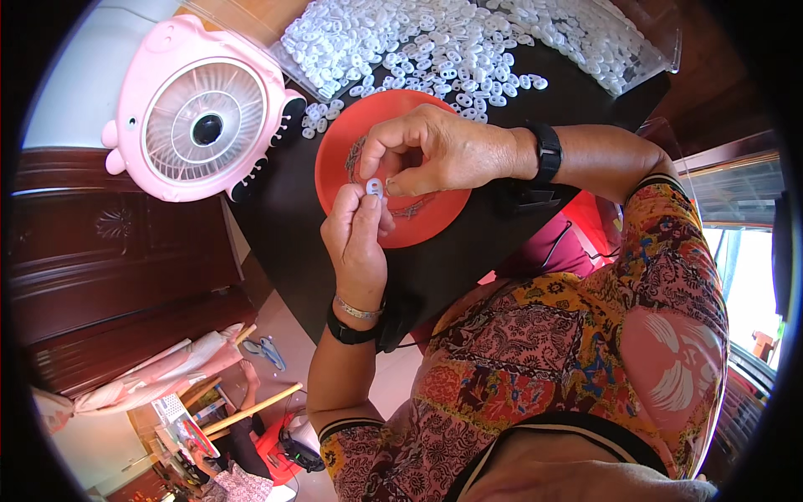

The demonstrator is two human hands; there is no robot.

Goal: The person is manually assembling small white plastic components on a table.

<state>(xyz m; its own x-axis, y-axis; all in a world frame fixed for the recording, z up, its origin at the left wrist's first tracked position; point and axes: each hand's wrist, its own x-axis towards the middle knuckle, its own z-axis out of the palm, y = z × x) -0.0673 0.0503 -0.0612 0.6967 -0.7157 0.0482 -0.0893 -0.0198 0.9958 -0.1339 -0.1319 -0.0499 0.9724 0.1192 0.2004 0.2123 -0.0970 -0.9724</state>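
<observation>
My left hand (355, 243) and my right hand (435, 151) meet over a red round plate (435, 217) on a black table. Both pinch one small white oval plastic piece (374, 187) between their fingertips. A few thin dark wire-like bits lie on the plate near the fingers. Each wrist carries a black band, and the left also has a thin metal bracelet. Behind the plate spreads a large heap of the same white plastic pieces (435, 42).
A pink animal-shaped desk fan (201, 117) stands at the table's left edge. Clear plastic trays (644, 50) hold part of the white pieces at the back. Dark wooden furniture (109, 251) is on the left. Another person sits on the floor (242, 452) below.
</observation>
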